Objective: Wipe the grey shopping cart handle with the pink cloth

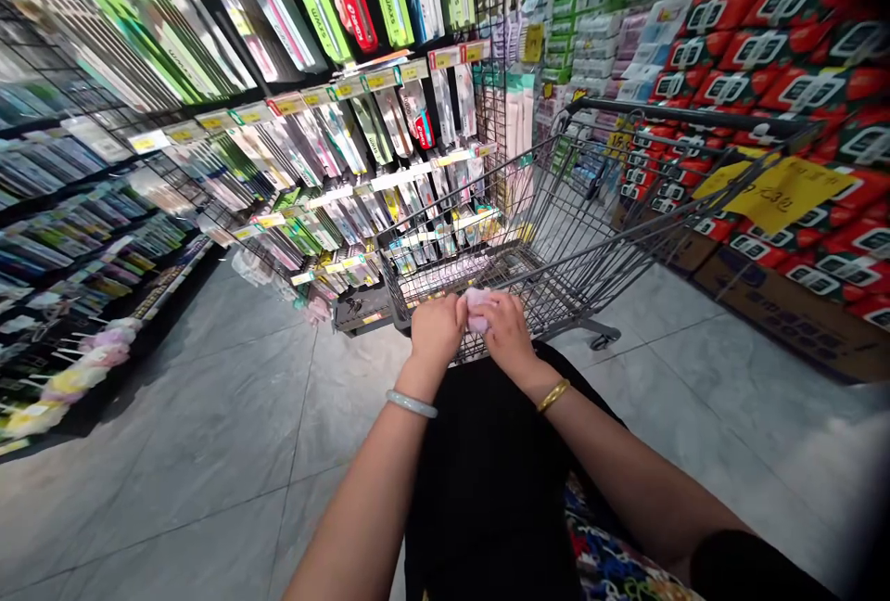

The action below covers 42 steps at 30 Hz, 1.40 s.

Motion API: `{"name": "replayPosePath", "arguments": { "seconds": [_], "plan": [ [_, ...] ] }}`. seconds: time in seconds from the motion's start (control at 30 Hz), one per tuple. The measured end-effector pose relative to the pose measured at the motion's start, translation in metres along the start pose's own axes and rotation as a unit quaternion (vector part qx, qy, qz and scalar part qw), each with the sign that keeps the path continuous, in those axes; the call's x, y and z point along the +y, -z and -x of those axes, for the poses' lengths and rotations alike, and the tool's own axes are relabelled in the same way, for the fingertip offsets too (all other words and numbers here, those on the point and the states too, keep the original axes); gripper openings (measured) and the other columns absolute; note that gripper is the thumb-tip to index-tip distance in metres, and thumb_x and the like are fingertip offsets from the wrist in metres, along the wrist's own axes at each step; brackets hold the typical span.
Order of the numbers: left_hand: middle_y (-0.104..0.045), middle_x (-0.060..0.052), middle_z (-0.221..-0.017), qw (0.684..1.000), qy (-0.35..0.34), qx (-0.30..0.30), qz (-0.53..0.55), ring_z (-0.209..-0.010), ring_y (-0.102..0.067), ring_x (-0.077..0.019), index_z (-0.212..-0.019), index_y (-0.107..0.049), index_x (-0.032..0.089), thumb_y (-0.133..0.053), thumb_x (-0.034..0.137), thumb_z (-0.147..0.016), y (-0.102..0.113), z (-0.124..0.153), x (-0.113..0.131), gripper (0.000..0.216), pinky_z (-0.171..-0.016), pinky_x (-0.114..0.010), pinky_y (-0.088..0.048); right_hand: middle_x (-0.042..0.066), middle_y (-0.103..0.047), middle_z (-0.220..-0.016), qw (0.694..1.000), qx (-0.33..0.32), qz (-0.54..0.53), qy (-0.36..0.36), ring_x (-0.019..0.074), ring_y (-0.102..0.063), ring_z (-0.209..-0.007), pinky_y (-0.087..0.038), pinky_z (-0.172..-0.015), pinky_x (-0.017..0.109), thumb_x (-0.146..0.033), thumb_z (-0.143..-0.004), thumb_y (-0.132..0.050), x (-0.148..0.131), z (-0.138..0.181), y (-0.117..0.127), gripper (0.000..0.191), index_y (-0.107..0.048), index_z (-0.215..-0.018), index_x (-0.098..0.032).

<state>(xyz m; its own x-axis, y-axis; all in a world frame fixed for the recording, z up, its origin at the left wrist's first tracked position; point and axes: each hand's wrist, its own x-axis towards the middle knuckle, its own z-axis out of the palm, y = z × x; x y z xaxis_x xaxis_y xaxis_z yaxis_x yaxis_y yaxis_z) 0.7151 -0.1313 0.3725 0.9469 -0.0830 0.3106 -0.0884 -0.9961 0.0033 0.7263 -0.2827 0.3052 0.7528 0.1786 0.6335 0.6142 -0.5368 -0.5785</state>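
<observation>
Both my hands meet just in front of me, over the near corner of a wire shopping cart (556, 211). My left hand (436, 330) is curled shut on one side of a small pale pink thing (477, 309). My right hand (507, 332) is closed on its other side. I cannot make out what the pink thing is. A pale bangle sits on my left wrist and a gold one on my right. Inside the cart's basket lie some pale pink packs (451, 269).
Shelves of hanging toothbrush packs (312, 128) run along the left, with yellow price tags. Stacked red packs (779, 72) and a yellow sign (785, 193) stand at the right on cardboard boxes. Grey tile floor (209, 434) lies between.
</observation>
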Motion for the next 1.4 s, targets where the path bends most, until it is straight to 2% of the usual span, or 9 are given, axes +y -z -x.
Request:
{"name": "replayPosePath", "arguments": {
  "seconds": [0.1,0.3,0.5,0.73,0.93,1.0,1.2,1.4],
  "plan": [
    [-0.072,-0.01,-0.086,1.0,0.01,-0.017,-0.012,-0.08,-0.066,-0.0253,-0.092,-0.065,0.018,-0.031,0.046,-0.103,-0.005,-0.002,0.008,0.045,-0.068,-0.034,-0.036,0.007,-0.051,-0.112,1.0,-0.025,0.004,-0.018,0.0242,-0.045,-0.11,-0.044,-0.101,0.042,0.005,-0.063,-0.046,0.015,0.013,-0.005,0.051,-0.069,-0.097,-0.024],
    [-0.071,-0.01,-0.084,0.999,0.005,-0.008,-0.038,-0.079,-0.066,-0.0254,-0.092,-0.063,0.019,-0.031,0.049,-0.102,-0.011,-0.001,0.0,0.045,-0.065,-0.033,-0.033,0.007,-0.05,-0.117,0.999,0.035,0.002,-0.014,0.0254,-0.046,-0.114,-0.043,-0.103,0.043,0.002,-0.066,-0.049,0.012,-0.006,0.019,0.051,-0.068,-0.105,-0.024],
    [-0.071,-0.011,-0.083,0.999,0.03,-0.01,-0.037,-0.075,-0.066,-0.0247,-0.09,-0.065,0.019,-0.03,0.051,-0.102,-0.011,-0.001,-0.004,0.048,-0.065,-0.033,-0.032,0.007,-0.052,-0.111,1.0,0.003,0.007,-0.03,0.0242,-0.047,-0.112,-0.044,-0.1,0.041,0.005,-0.064,-0.045,0.023,0.004,0.014,0.05,-0.069,-0.097,-0.023],
    [-0.071,-0.01,-0.082,0.999,0.035,0.006,-0.042,-0.076,-0.065,-0.0249,-0.086,-0.064,0.02,-0.028,0.053,-0.101,-0.012,0.007,-0.016,0.051,-0.064,-0.033,-0.03,0.007,-0.05,-0.116,0.996,0.083,0.012,-0.019,0.0255,-0.046,-0.114,-0.042,-0.101,0.043,0.001,-0.069,-0.049,0.006,-0.024,0.038,0.046,-0.068,-0.103,-0.024],
    [-0.071,-0.01,-0.082,0.998,0.041,0.0,-0.043,-0.076,-0.065,-0.0251,-0.087,-0.065,0.02,-0.029,0.053,-0.102,-0.009,0.012,-0.027,0.051,-0.063,-0.033,-0.029,0.008,-0.05,-0.113,0.999,0.025,0.037,-0.013,0.0255,-0.044,-0.113,-0.043,-0.101,0.043,0.005,-0.063,-0.046,0.025,0.004,0.015,0.049,-0.068,-0.097,-0.023],
    [-0.071,-0.01,-0.082,0.998,0.044,-0.003,-0.046,-0.076,-0.065,-0.0252,-0.086,-0.065,0.02,-0.03,0.052,-0.102,-0.007,0.014,-0.03,0.05,-0.063,-0.033,-0.028,0.008,-0.05,-0.111,0.999,0.031,0.024,-0.021,0.0249,-0.045,-0.111,-0.044,-0.099,0.042,0.004,-0.063,-0.046,0.026,0.005,0.014,0.049,-0.068,-0.097,-0.022],
    [-0.071,-0.009,-0.084,0.997,0.047,-0.011,-0.055,-0.078,-0.065,-0.024,-0.086,-0.063,0.02,-0.03,0.052,-0.102,-0.004,0.018,-0.037,0.048,-0.062,-0.033,-0.026,0.008,-0.049,-0.116,0.996,0.084,0.018,-0.004,0.0257,-0.045,-0.113,-0.042,-0.1,0.043,0.001,-0.066,-0.048,0.009,-0.024,0.032,0.049,-0.067,-0.103,-0.024],
    [-0.07,-0.007,-0.083,0.997,0.053,-0.021,-0.061,-0.078,-0.064,-0.0224,-0.084,-0.061,0.02,-0.028,0.053,-0.102,-0.001,0.02,-0.043,0.05,-0.063,-0.033,-0.025,0.007,-0.049,-0.112,0.998,0.044,0.035,0.001,0.0257,-0.044,-0.113,-0.043,-0.099,0.043,0.006,-0.062,-0.044,0.024,0.001,0.016,0.051,-0.067,-0.097,-0.023]
  ]
}}
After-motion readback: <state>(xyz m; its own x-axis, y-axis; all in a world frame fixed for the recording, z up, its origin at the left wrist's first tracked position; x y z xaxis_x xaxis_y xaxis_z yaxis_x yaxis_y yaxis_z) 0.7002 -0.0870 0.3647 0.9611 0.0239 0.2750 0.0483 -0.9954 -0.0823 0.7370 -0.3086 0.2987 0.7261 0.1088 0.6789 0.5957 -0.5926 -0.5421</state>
